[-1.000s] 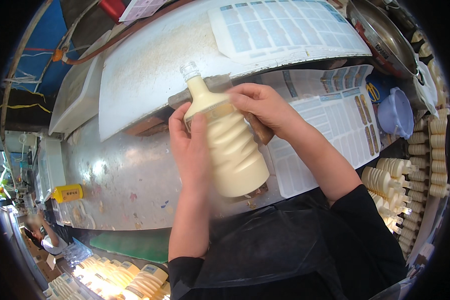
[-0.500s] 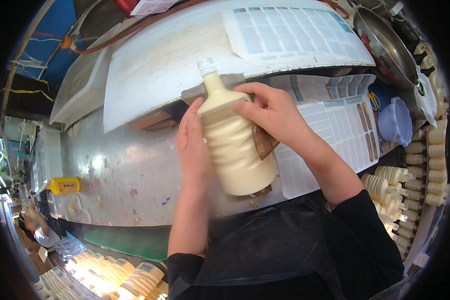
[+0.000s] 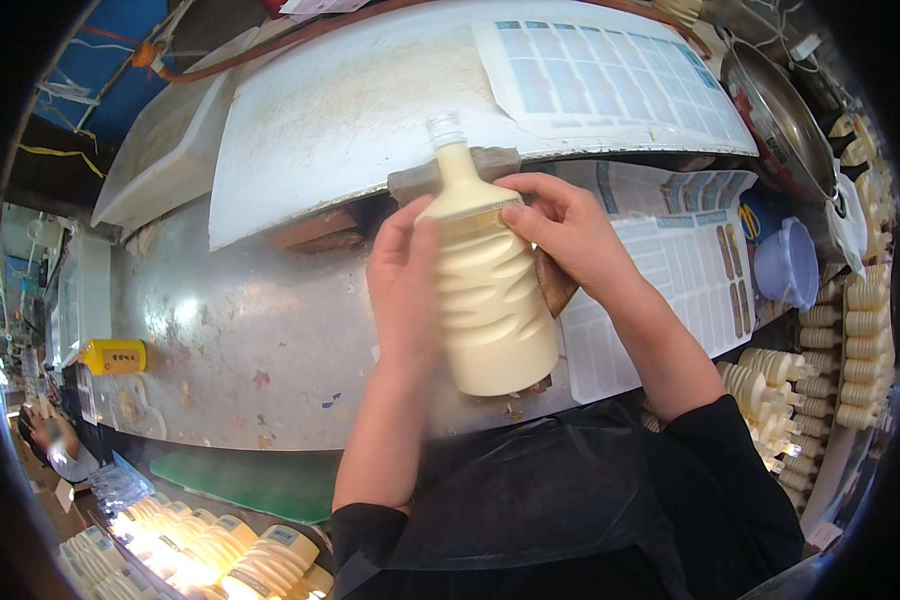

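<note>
left hand (image 3: 405, 285) cupped, right hand (image 3: 570, 235) fingers curled

Cream-coloured plastic bottle (image 3: 490, 300), filled with pale opaque liquid up into the clear, uncapped threaded neck. Body ribbed with diagonal wavy grooves; smooth rounded shoulder tapering to a narrow neck. Held roughly upright above the metal worktop, neck pointing away from the person, base toward the torso. 1 bottle only, gripped from both sides near the shoulder; lower body and base unobstructed.

Blue-white label sheets (image 3: 610, 75) top, right; yellow tag (image 3: 117, 356) left edge
</note>
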Motion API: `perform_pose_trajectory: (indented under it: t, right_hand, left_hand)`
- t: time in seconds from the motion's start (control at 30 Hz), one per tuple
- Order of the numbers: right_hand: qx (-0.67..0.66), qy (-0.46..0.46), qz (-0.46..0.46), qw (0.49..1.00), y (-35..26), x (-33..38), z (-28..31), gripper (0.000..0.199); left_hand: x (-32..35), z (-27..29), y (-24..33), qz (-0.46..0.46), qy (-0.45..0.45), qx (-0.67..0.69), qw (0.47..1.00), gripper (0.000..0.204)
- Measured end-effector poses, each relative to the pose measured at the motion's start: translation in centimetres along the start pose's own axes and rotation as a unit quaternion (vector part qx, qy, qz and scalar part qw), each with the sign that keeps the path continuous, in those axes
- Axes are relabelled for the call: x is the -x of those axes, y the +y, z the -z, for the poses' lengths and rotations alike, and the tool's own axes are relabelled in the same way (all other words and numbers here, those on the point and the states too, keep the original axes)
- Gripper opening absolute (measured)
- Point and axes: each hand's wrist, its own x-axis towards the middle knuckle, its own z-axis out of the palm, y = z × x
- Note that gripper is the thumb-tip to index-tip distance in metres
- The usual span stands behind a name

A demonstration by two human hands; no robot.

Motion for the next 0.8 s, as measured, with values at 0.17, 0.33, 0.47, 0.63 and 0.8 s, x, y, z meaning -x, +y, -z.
perform_pose_trajectory:
  t: [0.17,0.33,0.47,0.63,0.8]
  right_hand:
    - [-0.021,0.002,0.006,1.0,0.4,-0.1,-0.1,0.038]
    - [-0.028,0.003,-0.009,1.0,-0.1,0.2,-0.2,0.037]
    - [-0.038,-0.002,-0.001,0.999,-0.4,0.3,-0.3,0.038]
    - [-0.048,-0.001,0.008,0.999,-0.4,0.4,-0.3,0.04]
    - [-0.056,-0.005,0.014,0.998,0.0,0.4,-0.1,0.041]
  left_hand:
    - [0.0,0.1,-0.2,-0.007,-0.001,-0.001,1.0,0.028]
    - [0.0,0.7,-0.5,-0.001,0.004,0.009,1.0,0.03]
    - [0.1,1.6,-1.1,0.033,0.014,0.068,0.997,0.038]
    - [0.3,1.9,-0.5,0.044,-0.022,0.076,0.996,0.044]
    - [0.0,1.2,-0.3,0.024,-0.036,0.008,0.999,0.044]
